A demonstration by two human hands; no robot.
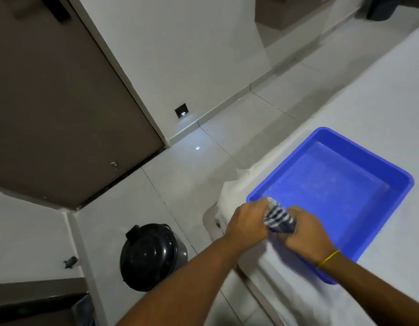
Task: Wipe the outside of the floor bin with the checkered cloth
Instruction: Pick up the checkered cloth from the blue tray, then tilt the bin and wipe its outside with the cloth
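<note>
Head view. Cloth (278, 216), checkered, bunched between both fists over the near corner of the blue tub (392, 182) on the white counter (380, 95). Left hand (247, 225) closed around one end, right hand (307, 234) closed around the other; looks like wringing. Soft, limp, probably damp: best kept wadded in one palm for wiping. Floor bin (152, 255) stands on the tiles below, left of the counter, well apart from the hands, untouched. Domed black lid glossy, likely slippery; body looks light, so steady it at the rim.
</note>
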